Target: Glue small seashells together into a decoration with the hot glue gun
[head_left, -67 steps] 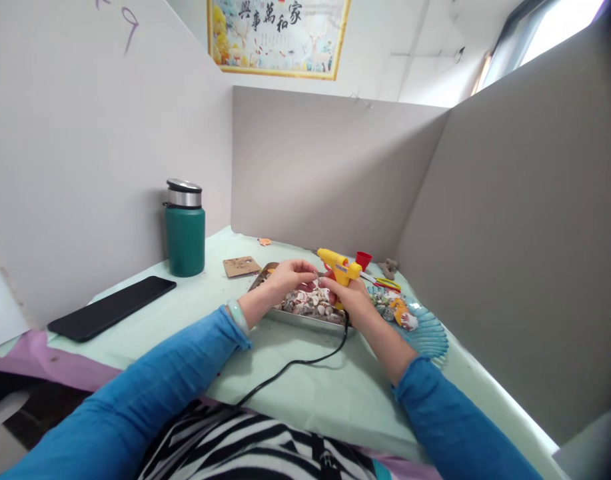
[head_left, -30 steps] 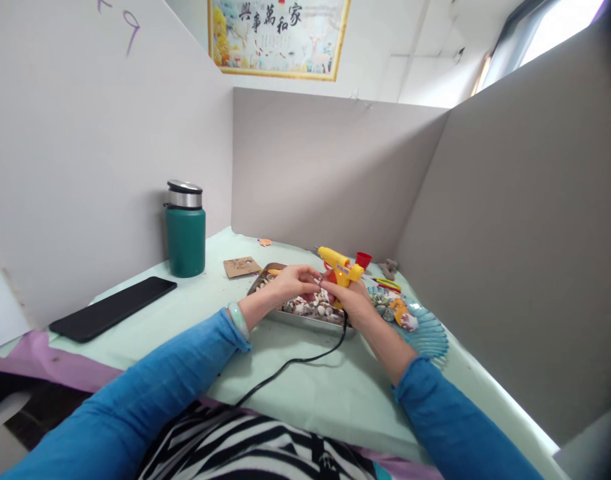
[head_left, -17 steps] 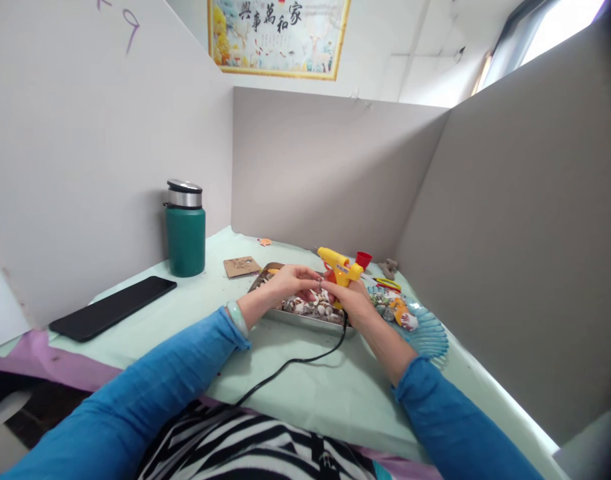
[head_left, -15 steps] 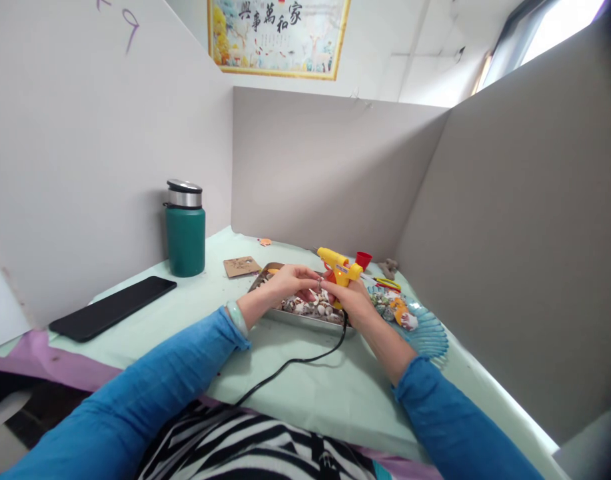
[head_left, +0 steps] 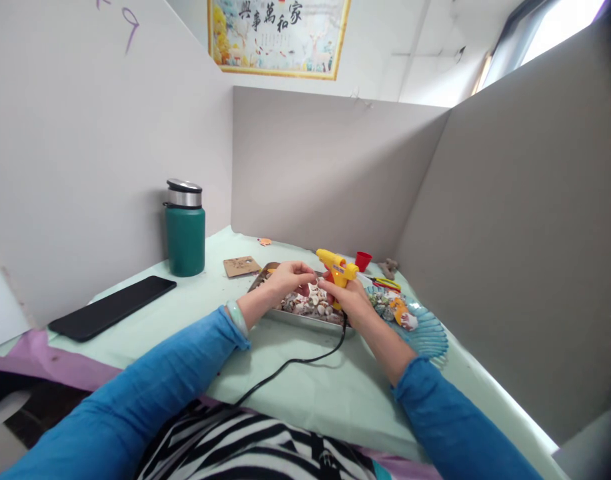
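Note:
Above the metal tray of small shells, my right hand is closed round a yellow glue gun, whose black cord runs down toward my lap. My left hand is over the tray's left part, its fingers pinched on something too small to make out. The fingertips of both hands are close together with a small gap between them. Right of my right hand, a blue shell-shaped dish holds a cluster of shells in orange, white and green.
A green bottle and a black phone are on the left. Behind the tray lie a brown card and an orange piece. A red cup and scissors are at the back right. Grey panels enclose the table.
My fingertips have moved slightly apart, with my left hand shifted a little left. The glue gun has tilted and moved slightly left in my right hand.

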Demonstrator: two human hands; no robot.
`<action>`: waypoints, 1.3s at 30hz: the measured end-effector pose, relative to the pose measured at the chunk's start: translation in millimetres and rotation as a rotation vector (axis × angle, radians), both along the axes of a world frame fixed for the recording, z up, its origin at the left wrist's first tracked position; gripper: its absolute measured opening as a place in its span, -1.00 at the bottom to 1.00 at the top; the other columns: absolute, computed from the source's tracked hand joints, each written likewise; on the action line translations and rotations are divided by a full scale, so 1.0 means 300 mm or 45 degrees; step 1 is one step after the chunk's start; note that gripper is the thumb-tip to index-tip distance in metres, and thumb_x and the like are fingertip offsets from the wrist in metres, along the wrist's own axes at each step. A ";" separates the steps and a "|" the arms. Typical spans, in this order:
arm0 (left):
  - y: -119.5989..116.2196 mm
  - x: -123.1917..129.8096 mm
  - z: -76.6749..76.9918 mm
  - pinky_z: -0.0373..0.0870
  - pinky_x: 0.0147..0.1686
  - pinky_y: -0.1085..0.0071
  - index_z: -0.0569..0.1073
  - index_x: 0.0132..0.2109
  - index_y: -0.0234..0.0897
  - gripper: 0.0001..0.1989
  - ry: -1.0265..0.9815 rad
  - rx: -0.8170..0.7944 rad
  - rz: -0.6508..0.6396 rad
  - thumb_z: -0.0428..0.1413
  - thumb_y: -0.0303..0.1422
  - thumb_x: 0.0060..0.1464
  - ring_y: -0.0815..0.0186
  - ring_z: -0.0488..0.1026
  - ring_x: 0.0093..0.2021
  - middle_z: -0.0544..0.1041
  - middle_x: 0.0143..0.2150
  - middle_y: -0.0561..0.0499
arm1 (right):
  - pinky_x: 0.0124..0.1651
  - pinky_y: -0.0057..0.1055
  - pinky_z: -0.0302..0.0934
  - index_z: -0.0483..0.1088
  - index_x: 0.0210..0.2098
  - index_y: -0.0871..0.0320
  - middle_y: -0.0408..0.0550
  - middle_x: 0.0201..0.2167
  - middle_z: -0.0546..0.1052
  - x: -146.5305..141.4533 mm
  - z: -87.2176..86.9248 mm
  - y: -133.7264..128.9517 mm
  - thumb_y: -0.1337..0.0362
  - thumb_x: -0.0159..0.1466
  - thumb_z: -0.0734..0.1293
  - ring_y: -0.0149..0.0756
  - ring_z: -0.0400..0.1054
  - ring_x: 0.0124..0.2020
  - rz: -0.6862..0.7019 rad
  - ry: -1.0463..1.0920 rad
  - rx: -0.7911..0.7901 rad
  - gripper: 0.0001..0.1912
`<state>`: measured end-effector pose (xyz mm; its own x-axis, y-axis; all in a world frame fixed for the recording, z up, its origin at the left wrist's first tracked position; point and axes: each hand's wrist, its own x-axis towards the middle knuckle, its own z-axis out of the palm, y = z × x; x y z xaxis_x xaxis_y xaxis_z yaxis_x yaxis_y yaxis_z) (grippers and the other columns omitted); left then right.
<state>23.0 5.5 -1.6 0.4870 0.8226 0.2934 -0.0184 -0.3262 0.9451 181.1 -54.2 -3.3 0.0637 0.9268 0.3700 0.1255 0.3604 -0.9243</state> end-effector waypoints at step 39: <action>0.002 -0.016 0.011 0.38 -0.51 0.45 0.42 -0.31 -0.38 -0.67 -0.048 -0.094 -0.027 0.21 -0.18 -0.12 0.45 0.38 -0.57 0.51 -0.35 -0.07 | -0.59 -0.51 0.09 0.35 -0.31 0.19 -0.21 -0.63 0.37 0.017 -0.020 0.025 0.11 -0.01 0.41 -0.49 0.17 -0.66 -0.074 0.084 0.051 -0.65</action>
